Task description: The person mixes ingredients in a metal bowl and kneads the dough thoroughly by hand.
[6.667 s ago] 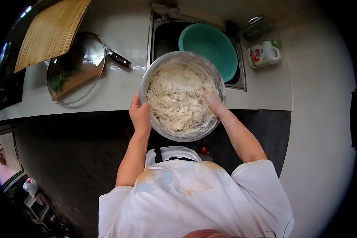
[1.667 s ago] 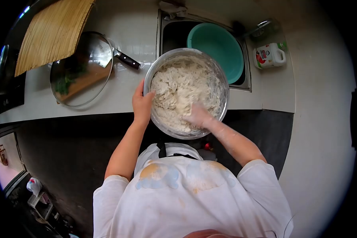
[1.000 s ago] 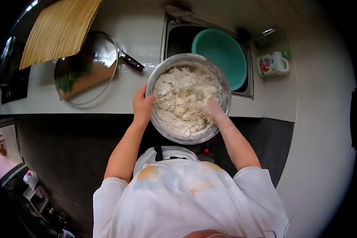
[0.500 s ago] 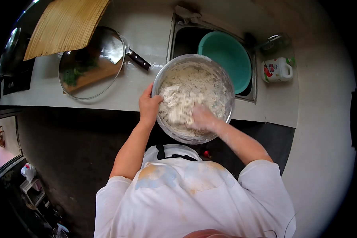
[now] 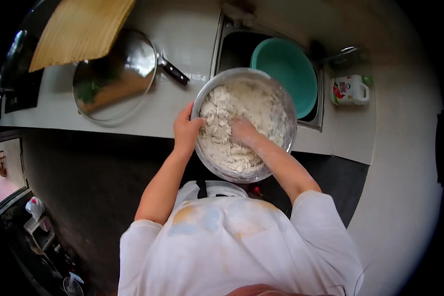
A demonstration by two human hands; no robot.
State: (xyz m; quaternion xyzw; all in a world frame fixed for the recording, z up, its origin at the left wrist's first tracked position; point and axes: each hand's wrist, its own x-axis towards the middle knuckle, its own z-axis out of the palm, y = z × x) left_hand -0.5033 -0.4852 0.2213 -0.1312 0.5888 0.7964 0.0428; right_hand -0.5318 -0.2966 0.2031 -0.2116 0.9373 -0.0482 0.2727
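Note:
A round metal bowl (image 5: 290,106) is tilted at the counter's front edge, overlapping the sink. Shaggy, floury dough (image 5: 219,116) covers much of its inside, with looser flour toward the far wall. My left hand (image 5: 186,129) grips the bowl's left rim, thumb over the edge and the other fingers outside. Down in the dough is my right hand (image 5: 242,130), dusted with flour; its fingertips are buried, so I cannot see what they close on.
Behind the bowl, a green basin (image 5: 286,74) sits in the sink (image 5: 232,52). Left of it a knife (image 5: 172,71) lies beside a glass lid (image 5: 116,79) over a cutting board with greens. A slatted mat (image 5: 81,32) is at upper left. A white jug (image 5: 349,90) stands right.
My right hand has moved left and slightly up inside the bowl, deeper into the dough. The dough is heaped more to the left. My left hand keeps its hold on the rim.

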